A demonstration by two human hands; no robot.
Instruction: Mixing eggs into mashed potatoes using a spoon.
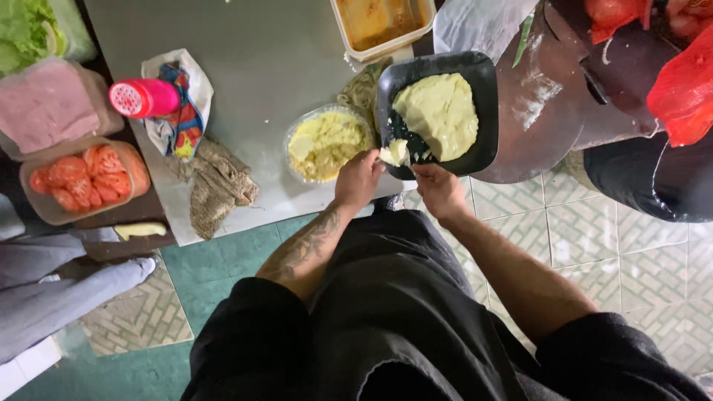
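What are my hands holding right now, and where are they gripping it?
The left hand pinches a pale dough lump by its near end. The right hand grips the black tray at its near edge.

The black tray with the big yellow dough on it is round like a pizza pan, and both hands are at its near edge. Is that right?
Not quite. The black tray is square with rounded corners, not round, as the head view shows. The rest holds: the big yellow dough lies on it, and the left hand and the right hand are at its near edge.
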